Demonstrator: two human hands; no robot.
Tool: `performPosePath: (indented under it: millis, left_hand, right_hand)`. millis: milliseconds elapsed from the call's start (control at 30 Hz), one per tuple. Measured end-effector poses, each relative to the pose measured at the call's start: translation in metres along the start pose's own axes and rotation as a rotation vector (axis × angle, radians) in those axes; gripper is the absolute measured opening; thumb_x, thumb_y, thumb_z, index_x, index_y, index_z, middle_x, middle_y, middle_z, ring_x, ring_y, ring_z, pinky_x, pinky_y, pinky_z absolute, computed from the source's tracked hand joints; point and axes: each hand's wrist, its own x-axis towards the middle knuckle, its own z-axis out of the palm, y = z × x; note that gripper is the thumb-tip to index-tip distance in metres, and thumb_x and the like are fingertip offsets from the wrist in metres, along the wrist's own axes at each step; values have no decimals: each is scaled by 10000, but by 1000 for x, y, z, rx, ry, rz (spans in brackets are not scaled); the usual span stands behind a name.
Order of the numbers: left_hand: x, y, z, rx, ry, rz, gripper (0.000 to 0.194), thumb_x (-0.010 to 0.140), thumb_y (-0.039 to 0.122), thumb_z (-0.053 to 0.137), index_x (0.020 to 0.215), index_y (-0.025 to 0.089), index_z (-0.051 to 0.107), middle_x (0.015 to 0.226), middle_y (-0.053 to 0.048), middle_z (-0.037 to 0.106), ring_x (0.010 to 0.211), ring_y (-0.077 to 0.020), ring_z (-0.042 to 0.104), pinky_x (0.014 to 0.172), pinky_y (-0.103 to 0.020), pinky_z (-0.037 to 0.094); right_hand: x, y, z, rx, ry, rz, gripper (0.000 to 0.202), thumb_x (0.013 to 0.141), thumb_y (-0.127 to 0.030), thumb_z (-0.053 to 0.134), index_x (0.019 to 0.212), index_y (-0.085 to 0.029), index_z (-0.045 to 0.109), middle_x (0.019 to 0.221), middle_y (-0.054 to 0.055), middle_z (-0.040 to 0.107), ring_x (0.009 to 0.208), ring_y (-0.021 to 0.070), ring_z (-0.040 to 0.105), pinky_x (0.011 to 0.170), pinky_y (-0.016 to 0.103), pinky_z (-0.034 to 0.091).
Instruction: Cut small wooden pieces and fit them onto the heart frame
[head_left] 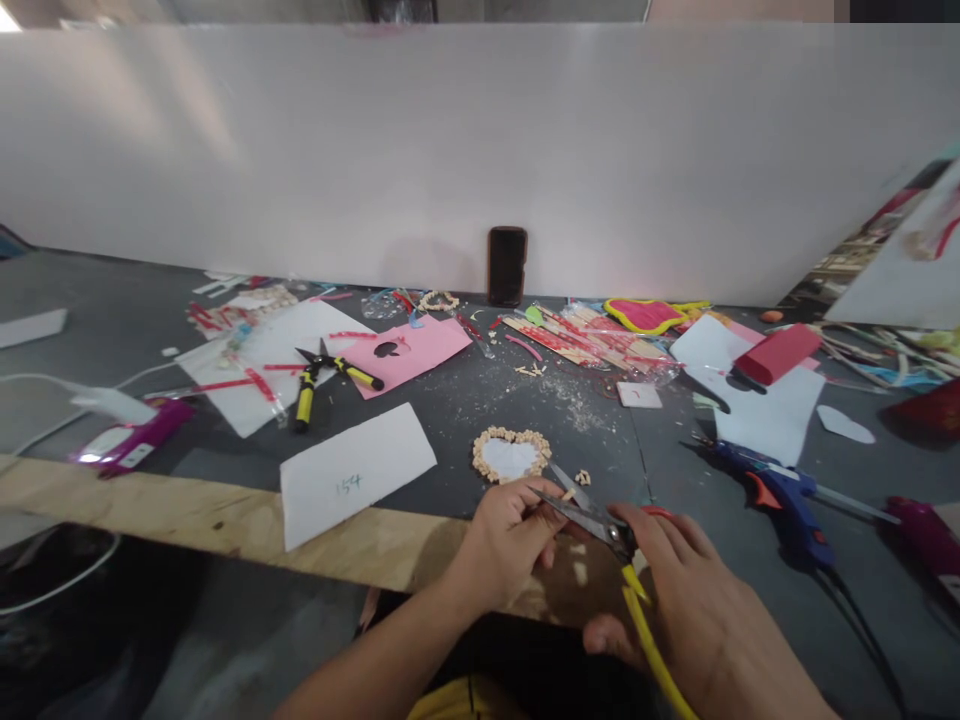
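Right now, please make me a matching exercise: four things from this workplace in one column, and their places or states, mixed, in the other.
1. Phone
2. Scissors
3. Pliers
4. Heart

A. Just beyond the left hand, white in the middle
B. Upright against the white board
C. In the right hand, blades apart
D. Lying open, left of both hands, with black and yellow handles

Right pairs: 1-B, 2-C, 3-D, 4-A
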Motion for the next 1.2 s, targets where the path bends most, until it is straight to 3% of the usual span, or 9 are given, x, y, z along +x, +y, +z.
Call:
performPosePath:
  millis: [300, 467, 567, 767, 867, 1033, 1200]
  left_hand:
    - [-2, -1, 0, 24, -32, -9, 269, 806, 366, 565, 700, 128, 630, 581, 6, 559, 424, -62, 394, 437, -189, 295]
    - [-3, 1, 0, -10, -47, -18, 259, 786, 361, 579, 696, 123, 627, 519, 19, 522, 404, -61, 387, 437, -188, 299]
    - [-5, 7, 0, 10, -70, 0, 265, 780, 346, 585, 676, 112, 652, 561, -6, 567, 416, -60, 393, 440, -189, 308]
    - [-7, 13, -3, 72, -101, 21, 268, 804, 335, 562, 714, 110, 677, 651, -36, 628, 422, -62, 397, 423, -189, 305]
    - [-6, 8, -3, 98, -85, 40, 316, 832, 356, 536, 687, 107, 666, 593, -21, 588, 422, -62, 388, 431, -191, 303]
    - [-3, -1, 1, 111, -37, -5, 303, 840, 379, 528, 748, 119, 654, 484, 34, 480, 416, -74, 408, 424, -181, 301]
    - [-2, -1, 6, 49, 82, 1, 205, 790, 326, 571, 763, 131, 627, 599, 6, 595, 415, -64, 452, 430, -173, 353]
  right_hand:
    - [1, -3, 0, 30, -49, 10, 616, 714, -527, 615, 1192, -166, 471, 1014, 117, 647, 932, 279, 608, 671, 375, 559]
    - [-4, -2, 5, 35, -71, -8, 659, 707, -538, 627, 1223, -170, 447, 1037, 116, 637, 937, 276, 620, 713, 383, 552]
    - [-4, -6, 5, 35, -29, -27, 598, 757, -528, 590, 1215, -168, 452, 1017, 114, 646, 906, 260, 641, 709, 368, 552]
    - [-1, -9, 8, -32, 31, -57, 383, 894, -411, 425, 1178, -160, 478, 923, 99, 673, 708, 205, 671, 557, 294, 527]
    - [1, -8, 10, -27, 36, -65, 301, 916, -337, 360, 1114, -162, 504, 863, 83, 677, 650, 184, 667, 524, 269, 501]
    - [5, -5, 9, -38, 20, -54, 276, 929, -387, 326, 939, -202, 531, 719, 30, 670, 524, 161, 635, 437, 242, 432]
    - [4, -6, 7, -103, 26, -27, 301, 925, -450, 334, 984, -213, 511, 708, 12, 667, 506, 171, 628, 393, 257, 411]
